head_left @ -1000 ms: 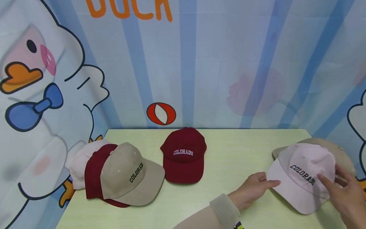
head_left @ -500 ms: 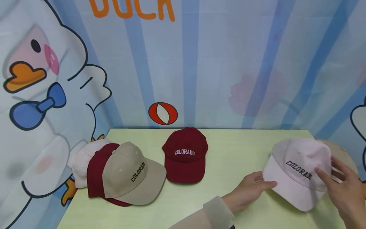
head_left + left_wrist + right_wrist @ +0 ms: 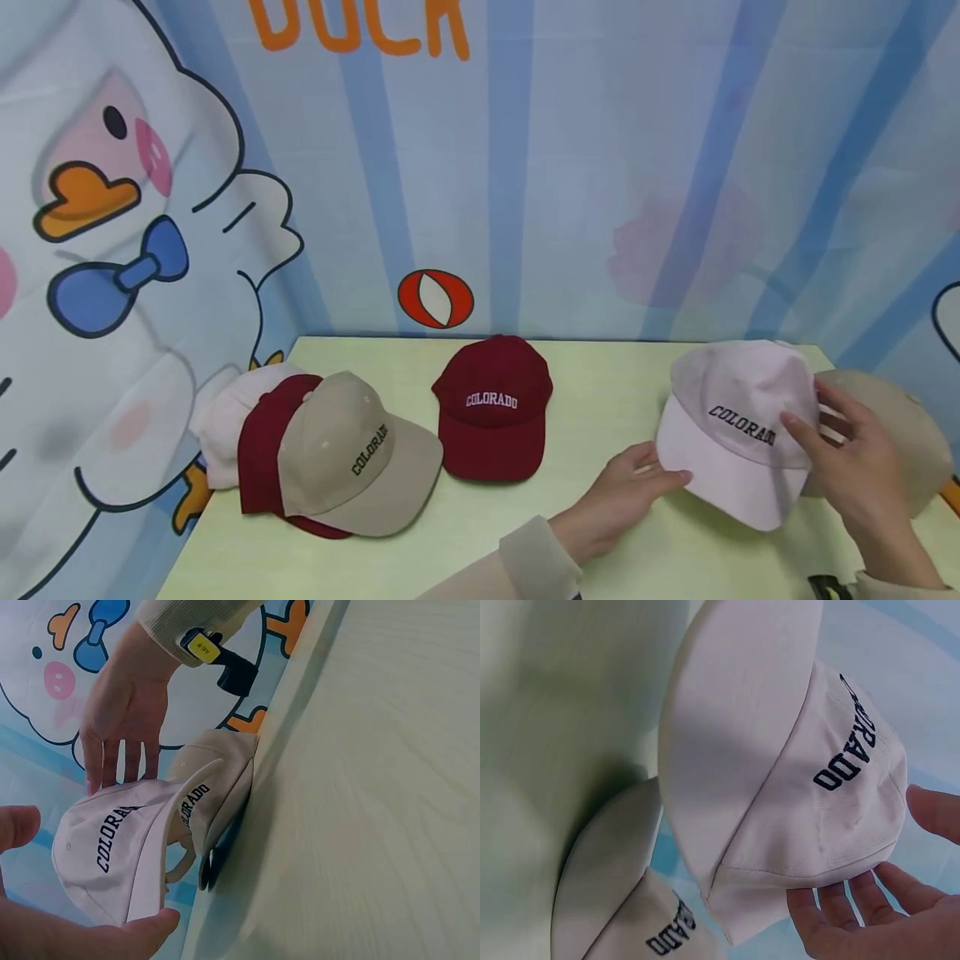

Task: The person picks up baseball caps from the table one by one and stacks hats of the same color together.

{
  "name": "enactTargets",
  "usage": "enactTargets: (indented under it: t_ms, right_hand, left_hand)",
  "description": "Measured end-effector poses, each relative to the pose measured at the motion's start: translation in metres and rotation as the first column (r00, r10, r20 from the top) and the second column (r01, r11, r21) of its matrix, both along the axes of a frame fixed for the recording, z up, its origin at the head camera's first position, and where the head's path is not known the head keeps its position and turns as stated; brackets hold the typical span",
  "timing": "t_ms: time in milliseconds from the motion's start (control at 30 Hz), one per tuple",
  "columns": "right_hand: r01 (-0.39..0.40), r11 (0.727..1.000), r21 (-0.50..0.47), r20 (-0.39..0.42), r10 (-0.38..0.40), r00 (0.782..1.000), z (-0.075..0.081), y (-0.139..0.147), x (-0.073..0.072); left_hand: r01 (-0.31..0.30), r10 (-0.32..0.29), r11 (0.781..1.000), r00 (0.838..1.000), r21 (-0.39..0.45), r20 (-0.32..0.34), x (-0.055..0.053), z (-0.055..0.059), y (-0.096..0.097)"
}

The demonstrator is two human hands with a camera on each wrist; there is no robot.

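A pale pink baseball cap with dark COLORADO lettering is held above the right part of the table, its brim tilted toward the front left. My left hand pinches the brim's left edge, thumb on top. At the other side, my right hand grips the crown, with the thumb near the lettering and the fingers along the edge, as the right wrist view also shows. Behind the right hand a beige cap sits on the table, partly hidden; its COLORADO lettering shows in the left wrist view.
A dark red cap lies at the back middle of the table. To its left, another beige cap overlaps a dark red cap and a pale pink cap. A printed cloth backdrop stands behind.
Both hands have carried the pink cap left and slightly upward, away from the right-hand beige cap, which is now more exposed. The head view has shifted a little to the left.
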State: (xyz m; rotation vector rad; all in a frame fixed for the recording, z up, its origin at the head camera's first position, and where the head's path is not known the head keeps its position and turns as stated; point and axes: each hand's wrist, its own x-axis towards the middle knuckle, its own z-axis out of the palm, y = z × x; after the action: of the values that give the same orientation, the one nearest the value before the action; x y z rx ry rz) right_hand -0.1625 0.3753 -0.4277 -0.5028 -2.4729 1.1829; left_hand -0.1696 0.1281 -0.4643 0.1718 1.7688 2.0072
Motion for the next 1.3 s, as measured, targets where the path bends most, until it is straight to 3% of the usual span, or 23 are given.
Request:
enactTargets:
  t_ms: [100, 267, 600, 933, 1300]
  right_hand:
    - [-0.077, 0.997, 0.020, -0.018, 0.078, 0.997, 0.001, -0.005, -0.006]
    - [-0.179, 0.984, -0.002, 0.018, 0.179, 0.984, 0.001, -0.018, -0.019]
    - [-0.351, 0.936, -0.035, 0.010, 0.351, 0.936, -0.012, -0.049, -0.045]
    - [-0.405, 0.911, -0.077, 0.046, 0.409, 0.912, -0.020, -0.072, -0.073]
    - [-0.438, 0.887, -0.144, 0.089, 0.453, 0.887, -0.027, -0.087, -0.091]
  left_hand:
    - [-0.025, 0.025, 1.000, 1.000, 0.001, -0.008, 0.000, 0.000, -0.009]
    - [-0.086, 0.087, 0.996, 0.996, -0.033, 0.003, 0.002, -0.003, -0.022]
    - [-0.142, 0.147, 0.984, 0.988, -0.103, 0.043, 0.001, -0.011, -0.048]
    - [-0.183, 0.190, 0.975, 0.981, -0.127, 0.042, -0.004, -0.013, -0.063]
    - [-0.192, 0.199, 0.970, 0.980, -0.146, 0.030, -0.007, -0.008, -0.072]
